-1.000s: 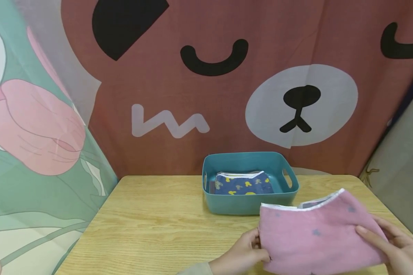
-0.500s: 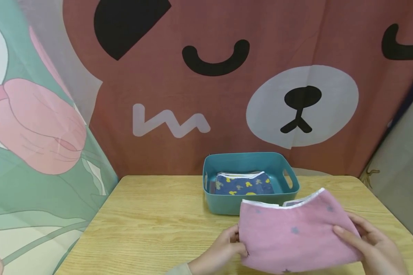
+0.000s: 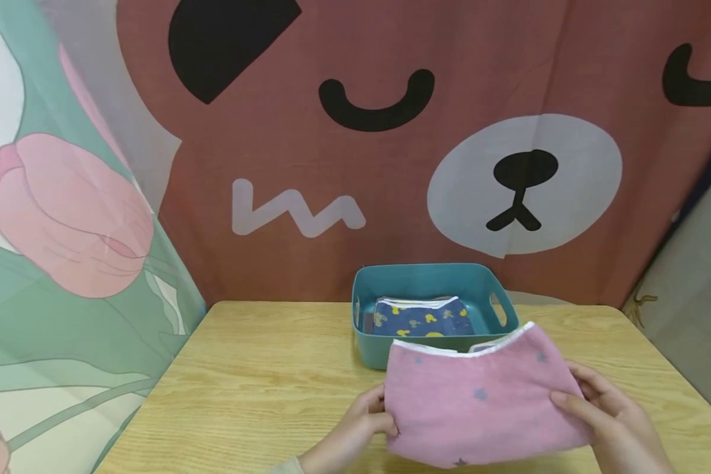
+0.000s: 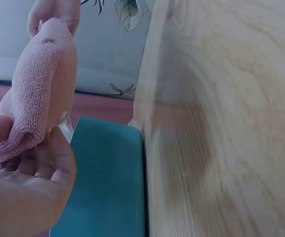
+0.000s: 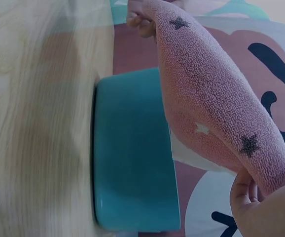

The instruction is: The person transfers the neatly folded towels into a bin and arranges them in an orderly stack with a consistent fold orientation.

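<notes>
A folded pink towel [image 3: 480, 415] with grey stars and a white-trimmed upper edge hangs above the table, in front of the basket. My left hand [image 3: 355, 424] grips its left edge, thumb on the near face. At the opposite edge, my right hand [image 3: 616, 415] pinches it with the thumb in front and the fingers behind. Looped terry pile shows on the towel [image 5: 206, 74] in the right wrist view, which also reveals the fold along its lower side. The left wrist view has the left hand's fingers [image 4: 58, 158] curled under the towel's edge.
A teal basket [image 3: 373, 354] stands at the back of the wooden table [image 3: 261, 382], partly covered by the towel. Inside lies a folded blue cloth [image 3: 417, 320] with yellow figures and white trim. A bear-print curtain [image 3: 296, 263] hangs behind the table.
Both hands have moved left with the pink towel, bringing it from the table's right side to in front of the basket. The basket and the blue cloth have stayed in place.
</notes>
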A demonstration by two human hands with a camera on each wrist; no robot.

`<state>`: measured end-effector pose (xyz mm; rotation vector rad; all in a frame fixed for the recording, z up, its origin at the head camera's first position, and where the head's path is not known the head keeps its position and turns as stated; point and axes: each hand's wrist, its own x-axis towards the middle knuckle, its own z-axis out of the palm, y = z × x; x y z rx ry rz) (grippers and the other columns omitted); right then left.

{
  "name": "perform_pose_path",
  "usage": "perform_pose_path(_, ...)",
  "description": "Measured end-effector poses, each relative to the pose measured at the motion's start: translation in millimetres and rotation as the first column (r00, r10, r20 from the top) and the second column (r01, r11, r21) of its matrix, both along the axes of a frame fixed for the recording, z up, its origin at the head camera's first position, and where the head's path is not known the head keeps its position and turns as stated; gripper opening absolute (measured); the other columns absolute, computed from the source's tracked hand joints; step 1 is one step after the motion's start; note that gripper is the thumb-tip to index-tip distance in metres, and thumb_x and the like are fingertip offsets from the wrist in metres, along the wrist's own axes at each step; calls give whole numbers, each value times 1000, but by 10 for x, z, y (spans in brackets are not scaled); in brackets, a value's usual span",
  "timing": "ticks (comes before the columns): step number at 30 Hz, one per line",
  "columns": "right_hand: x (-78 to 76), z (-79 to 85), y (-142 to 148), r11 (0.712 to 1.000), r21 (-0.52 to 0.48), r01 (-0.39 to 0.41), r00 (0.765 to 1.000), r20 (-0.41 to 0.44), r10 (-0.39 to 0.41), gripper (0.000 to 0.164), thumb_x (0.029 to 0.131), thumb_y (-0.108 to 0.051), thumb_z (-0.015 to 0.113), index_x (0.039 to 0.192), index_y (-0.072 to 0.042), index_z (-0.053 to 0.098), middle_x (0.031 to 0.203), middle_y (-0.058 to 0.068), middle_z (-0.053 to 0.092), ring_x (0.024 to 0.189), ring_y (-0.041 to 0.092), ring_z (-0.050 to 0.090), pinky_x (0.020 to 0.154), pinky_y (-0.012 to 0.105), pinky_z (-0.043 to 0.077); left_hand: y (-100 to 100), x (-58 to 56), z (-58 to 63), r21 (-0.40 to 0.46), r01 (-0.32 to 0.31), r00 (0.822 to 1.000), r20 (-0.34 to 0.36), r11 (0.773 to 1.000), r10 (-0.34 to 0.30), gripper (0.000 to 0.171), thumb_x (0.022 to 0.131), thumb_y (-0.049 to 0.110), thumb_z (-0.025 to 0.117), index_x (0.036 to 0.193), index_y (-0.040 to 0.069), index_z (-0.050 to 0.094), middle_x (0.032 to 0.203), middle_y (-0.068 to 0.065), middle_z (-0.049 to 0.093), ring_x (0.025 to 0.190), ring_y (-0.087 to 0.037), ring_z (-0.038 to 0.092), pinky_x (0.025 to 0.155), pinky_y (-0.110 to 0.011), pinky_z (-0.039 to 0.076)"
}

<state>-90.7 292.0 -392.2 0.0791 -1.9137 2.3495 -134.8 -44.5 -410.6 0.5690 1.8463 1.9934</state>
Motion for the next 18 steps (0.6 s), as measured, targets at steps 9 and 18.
perform_pose_path(9,-67,68,-138,1000,-3,-12,1000,-5,12,42,99,7,50,123,-24,66,110,-5,67,92,14,64,74,25,54,-126,4,64,-3,-18,1000,-26,1000,18,49,69,-4,52,117,-18,53,89,2,59,86,-11,54,80,-22,45)
perform_pose_path(18,-107,150,-265,1000,20,7,1000,-28,-6,38,99,5,51,124,-20,65,110,-3,66,95,12,61,78,22,50,-197,-45,147,-33,-60,998,-9,998,60,54,70,0,51,122,-13,56,95,1,61,91,-14,54,83,-28,44)
